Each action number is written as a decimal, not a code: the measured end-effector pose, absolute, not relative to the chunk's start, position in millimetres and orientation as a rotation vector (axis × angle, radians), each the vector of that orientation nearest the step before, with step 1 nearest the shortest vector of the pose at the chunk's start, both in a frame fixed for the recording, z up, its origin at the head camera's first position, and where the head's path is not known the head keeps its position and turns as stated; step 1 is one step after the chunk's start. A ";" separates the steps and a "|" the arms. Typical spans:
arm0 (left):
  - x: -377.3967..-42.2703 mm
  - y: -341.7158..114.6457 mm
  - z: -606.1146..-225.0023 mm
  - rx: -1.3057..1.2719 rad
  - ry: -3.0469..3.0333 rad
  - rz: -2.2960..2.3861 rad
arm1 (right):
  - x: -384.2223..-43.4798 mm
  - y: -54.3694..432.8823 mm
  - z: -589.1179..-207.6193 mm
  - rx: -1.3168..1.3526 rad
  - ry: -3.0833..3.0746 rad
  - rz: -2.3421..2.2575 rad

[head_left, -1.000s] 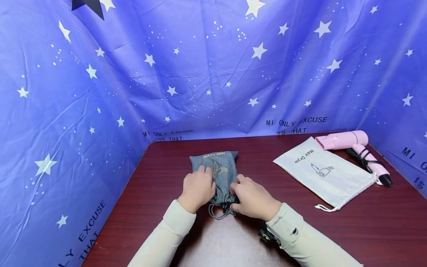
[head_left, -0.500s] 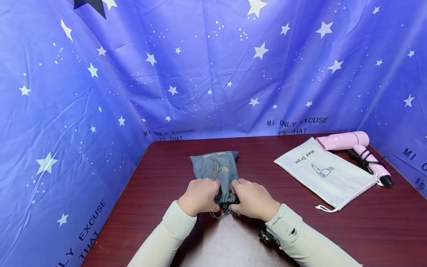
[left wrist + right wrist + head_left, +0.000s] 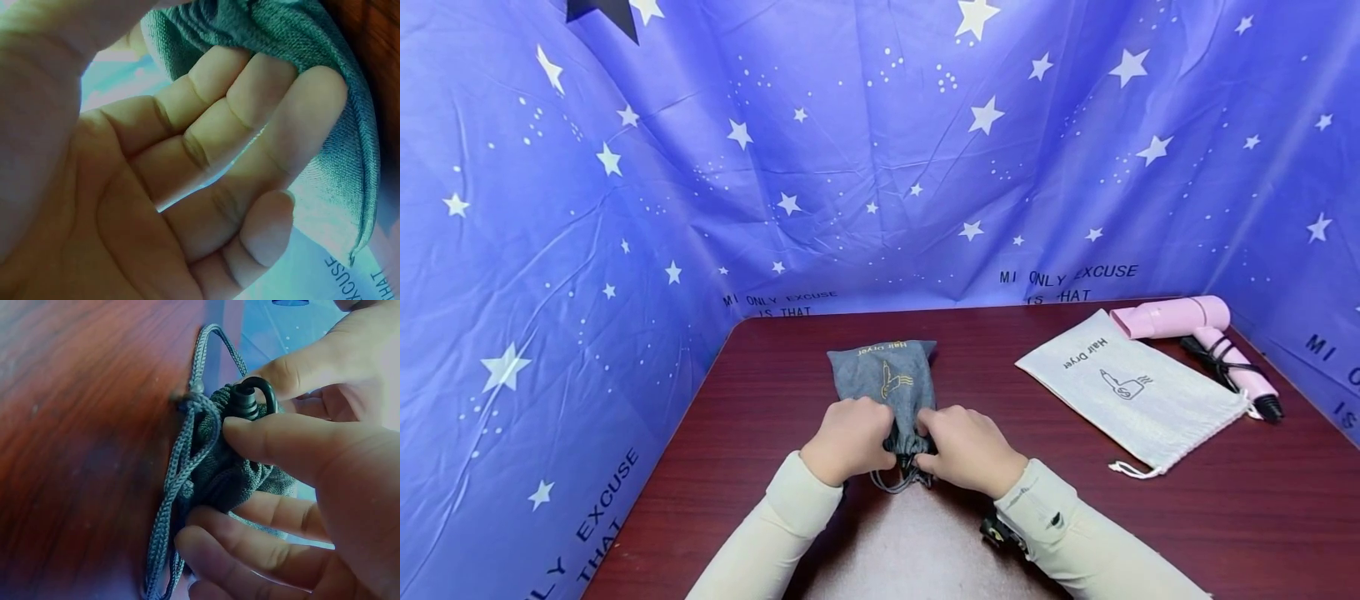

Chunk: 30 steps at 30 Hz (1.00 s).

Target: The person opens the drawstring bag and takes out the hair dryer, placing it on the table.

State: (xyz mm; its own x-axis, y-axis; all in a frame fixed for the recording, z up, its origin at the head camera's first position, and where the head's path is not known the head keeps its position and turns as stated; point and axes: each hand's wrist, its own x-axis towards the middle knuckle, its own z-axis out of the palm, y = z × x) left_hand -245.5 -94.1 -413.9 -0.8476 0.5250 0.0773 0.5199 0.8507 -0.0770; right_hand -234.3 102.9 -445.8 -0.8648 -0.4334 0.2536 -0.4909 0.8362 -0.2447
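A grey drawstring bag (image 3: 868,379) with yellow "Hair Dryer" print lies on the table, its gathered mouth toward me. My left hand (image 3: 852,435) grips the left side of that mouth; the left wrist view shows its fingertips against the cloth (image 3: 325,150). On the opposite side, my right hand (image 3: 972,448) pinches the mouth between thumb and fingers. Within the opening, a black ribbed cable end (image 3: 244,402) with a bent black cord shows in the right wrist view. The grey drawstring (image 3: 164,519) hangs loose over the table edge side of the mouth. What fills the bag is mostly hidden.
To the right, a white drawstring bag (image 3: 1131,392) lies flat on the dark red table (image 3: 760,392). Behind its far corner rests a pink hair dryer (image 3: 1180,317) with black cord wound round its handle. Blue starry cloth (image 3: 880,167) hangs at the back and sides.
My left hand has moved from the bag's left side down to its mouth, with the thumb now at the opening. My right hand has shifted only slightly at the mouth.
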 end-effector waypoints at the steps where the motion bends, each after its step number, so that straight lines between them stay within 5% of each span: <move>1: -245.0 -94.1 -413.1 -0.831 -2.927 0.081 | -234.4 103.1 -445.2 0.722 -2.823 0.454; 30: -238.8 -97.6 -394.3 -0.677 -2.575 -0.082 | -234.7 107.2 -421.6 0.681 -2.505 0.672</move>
